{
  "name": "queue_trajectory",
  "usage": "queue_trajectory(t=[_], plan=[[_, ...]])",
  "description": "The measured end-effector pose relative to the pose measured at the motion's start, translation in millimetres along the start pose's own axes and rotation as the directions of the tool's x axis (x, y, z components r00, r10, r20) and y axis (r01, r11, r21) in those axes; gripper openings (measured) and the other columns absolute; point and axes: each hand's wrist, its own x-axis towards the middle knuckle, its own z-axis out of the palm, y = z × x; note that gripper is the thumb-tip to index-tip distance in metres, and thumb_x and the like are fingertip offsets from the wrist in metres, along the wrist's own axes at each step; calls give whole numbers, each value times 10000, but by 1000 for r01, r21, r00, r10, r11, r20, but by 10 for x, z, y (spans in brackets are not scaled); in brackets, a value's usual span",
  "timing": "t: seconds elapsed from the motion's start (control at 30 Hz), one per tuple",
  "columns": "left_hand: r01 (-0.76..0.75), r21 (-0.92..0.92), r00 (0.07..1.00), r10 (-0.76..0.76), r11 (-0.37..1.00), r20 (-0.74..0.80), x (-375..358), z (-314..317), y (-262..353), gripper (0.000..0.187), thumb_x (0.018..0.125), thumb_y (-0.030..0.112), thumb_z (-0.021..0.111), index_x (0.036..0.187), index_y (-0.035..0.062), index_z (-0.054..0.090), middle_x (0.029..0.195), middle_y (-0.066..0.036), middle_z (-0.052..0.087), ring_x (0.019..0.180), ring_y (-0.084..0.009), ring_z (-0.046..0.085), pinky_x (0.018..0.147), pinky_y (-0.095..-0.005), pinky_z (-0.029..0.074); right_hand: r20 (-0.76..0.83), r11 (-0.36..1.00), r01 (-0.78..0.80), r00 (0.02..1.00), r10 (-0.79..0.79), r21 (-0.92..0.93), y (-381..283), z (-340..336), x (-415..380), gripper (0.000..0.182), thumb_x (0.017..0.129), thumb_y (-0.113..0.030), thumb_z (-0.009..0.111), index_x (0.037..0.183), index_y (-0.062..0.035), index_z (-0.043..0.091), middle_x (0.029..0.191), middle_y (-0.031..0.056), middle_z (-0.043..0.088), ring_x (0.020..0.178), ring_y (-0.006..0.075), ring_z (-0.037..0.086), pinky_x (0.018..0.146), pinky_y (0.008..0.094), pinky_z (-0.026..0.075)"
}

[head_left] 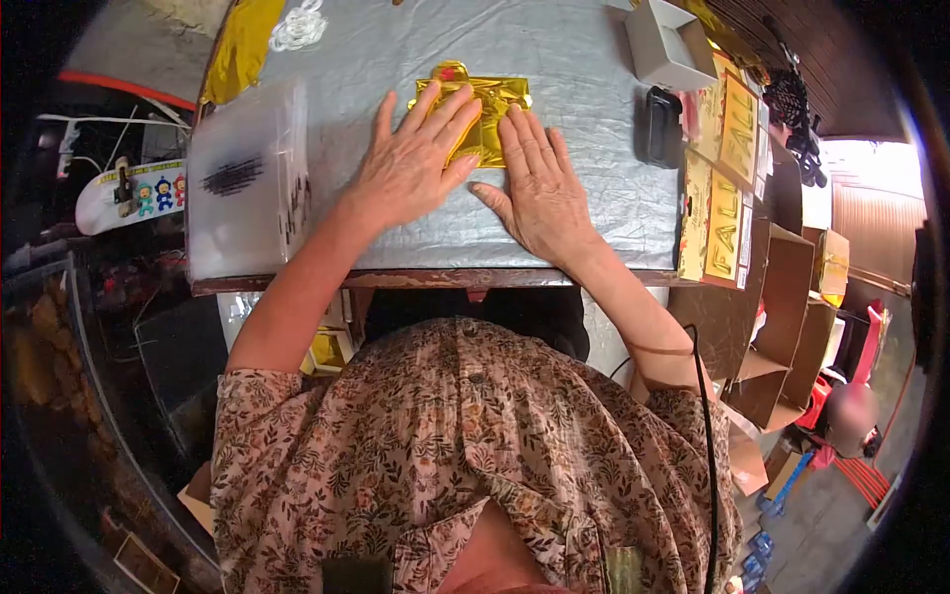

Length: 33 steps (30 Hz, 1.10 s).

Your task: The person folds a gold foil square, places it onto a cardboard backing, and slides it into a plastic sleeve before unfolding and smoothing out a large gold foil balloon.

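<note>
**Inspector A:** At the middle of the worktop (594,198), on its grey crinkled covering, lies a gold foil piece (490,99). What of the hands?

**Inspector B:** The left hand (411,163) lies flat, fingers spread, palm down on the covering with its fingertips pressing on the foil's left part. The right hand (542,188) is flat as well, fingers held close together and the thumb out to the side, its fingertips at the foil's lower right edge. Neither hand grips or pinches anything; both press downward.

**Inspector A:** Surroundings?

**Inspector B:** To the left, a clear plastic bag (242,178) with dark markings rests on the worktop's edge. Beyond it, a strip of gold foil (237,45) and a white coil (299,28) lie near the far edge. To the right, a grey open box (665,45), a black case (658,127) just beside it, and yellow lettered packs (722,178) along the right edge. Brown cardboard boxes (782,327) stand off the worktop, lower right.

**Inspector A:** The foil's condition?

**Inspector B:** Creased, lying flat; its contents cannot be determined.
</note>
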Motion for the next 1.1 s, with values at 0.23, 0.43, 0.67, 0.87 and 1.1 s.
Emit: queue_trajectory(t=[0.23, 0.43, 0.67, 0.87, 1.1], plan=[[-9, 11, 1000, 9, 1000, 12, 0, 16, -28, 655, 1046, 459, 484, 1597, 130, 352, 1688, -49, 272, 1569, -300, 191, 1233, -630, 92, -39, 996, -11, 999, 7, -94, -16, -60, 208, 738, 1059, -499, 451, 1547, 44, 340, 1626, 213, 338, 1530, 349, 292, 1240, 549, 199], [-7, -8, 1000, 7, 1000, -24, 2, 43, -24, 656, 1038, 464, 495, 1584, 119, 379, 1678, -54, 291, 1561, -310, 207, 1230, -630, 101, -83, 990, 53, 994, -65, -132, 221, 191, 511, 657, 1069, -450, 445, 1557, -16, 370, 1633, 148, 360, 1523, 313, 314, 1236, 527, 220], [-22, -14, 999, 22, 1000, -40, -5, 55, -28, 654, 1042, 473, 480, 1583, 118, 381, 1675, -60, 295, 1558, -312, 214, 1226, -636, 97, -42, 994, -21, 999, 17, -108, 347, 186, 492, 619, 1080, -367, 445, 1587, -40, 307, 1645, 163, 330, 1531, 326, 294, 1239, 543, 196], [-37, -10, 998, 36, 999, -46, -24, 71, -36, 671, 1038, 474, 490, 1593, 119, 360, 1682, -64, 282, 1559, -312, 208, 1219, -637, 104, -44, 944, -152, 984, 172, 292, 563, -137, 351, 586, 984, -385, 654, 1440, -34, 544, 1607, 239, 377, 1552, 404, 226, 1249, 555, 69], [-74, -27, 993, 71, 997, -92, -18, -70, 17, 709, 1009, 419, 572, 1610, 142, 315, 1704, -75, 220, 1554, -330, 221, 1206, -645, 145, -113, 902, -133, 974, 195, 410, 590, -47, 326, 564, 825, -376, 857, 1229, -39, 654, 1587, 241, 413, 1558, 417, 203, 1255, 552, 65]])
